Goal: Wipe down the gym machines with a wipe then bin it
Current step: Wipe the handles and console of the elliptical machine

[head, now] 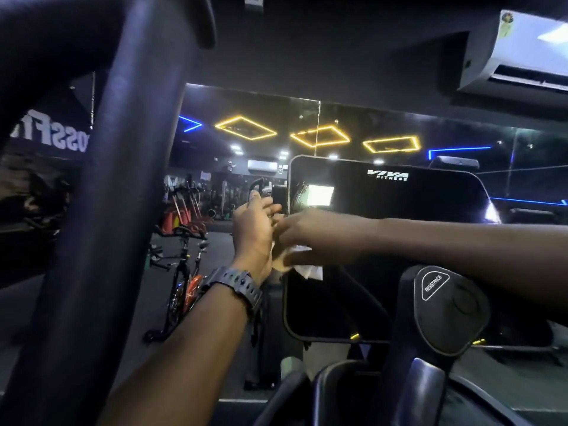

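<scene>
Head view: both hands around wipe.

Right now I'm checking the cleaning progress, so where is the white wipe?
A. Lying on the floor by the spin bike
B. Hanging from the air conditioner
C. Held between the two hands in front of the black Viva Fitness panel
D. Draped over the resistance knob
C: the white wipe sits where the left hand and right hand meet, in front of the Viva Fitness panel.
</scene>
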`<control>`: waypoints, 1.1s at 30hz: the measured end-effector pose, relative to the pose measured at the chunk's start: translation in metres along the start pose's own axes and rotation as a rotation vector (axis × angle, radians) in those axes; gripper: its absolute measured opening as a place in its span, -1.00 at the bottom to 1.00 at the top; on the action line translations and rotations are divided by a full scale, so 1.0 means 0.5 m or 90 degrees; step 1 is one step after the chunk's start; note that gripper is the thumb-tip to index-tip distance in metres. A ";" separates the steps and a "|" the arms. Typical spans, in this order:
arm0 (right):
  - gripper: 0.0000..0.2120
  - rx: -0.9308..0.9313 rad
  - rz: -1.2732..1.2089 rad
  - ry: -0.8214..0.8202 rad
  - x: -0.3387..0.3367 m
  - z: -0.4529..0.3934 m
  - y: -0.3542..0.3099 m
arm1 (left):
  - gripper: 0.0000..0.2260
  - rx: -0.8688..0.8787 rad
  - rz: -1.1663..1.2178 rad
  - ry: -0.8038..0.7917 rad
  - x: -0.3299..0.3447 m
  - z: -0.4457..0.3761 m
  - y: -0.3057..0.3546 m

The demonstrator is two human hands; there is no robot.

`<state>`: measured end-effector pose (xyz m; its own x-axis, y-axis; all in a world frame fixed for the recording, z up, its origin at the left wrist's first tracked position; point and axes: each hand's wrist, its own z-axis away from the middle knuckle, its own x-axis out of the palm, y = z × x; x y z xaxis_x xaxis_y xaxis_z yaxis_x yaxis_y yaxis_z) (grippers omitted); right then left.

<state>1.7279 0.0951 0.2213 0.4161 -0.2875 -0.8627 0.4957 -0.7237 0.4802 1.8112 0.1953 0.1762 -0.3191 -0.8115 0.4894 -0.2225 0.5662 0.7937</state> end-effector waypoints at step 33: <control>-0.76 0.304 0.143 0.199 -0.073 -0.026 0.224 | -0.57 0.124 -0.245 -0.006 0.049 -0.047 -0.014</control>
<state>1.7780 0.0328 0.3086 0.7103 -0.3203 -0.6268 0.0033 -0.8890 0.4580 1.8264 0.1680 0.1911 -0.1872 -0.9680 0.1669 -0.4970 0.2399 0.8339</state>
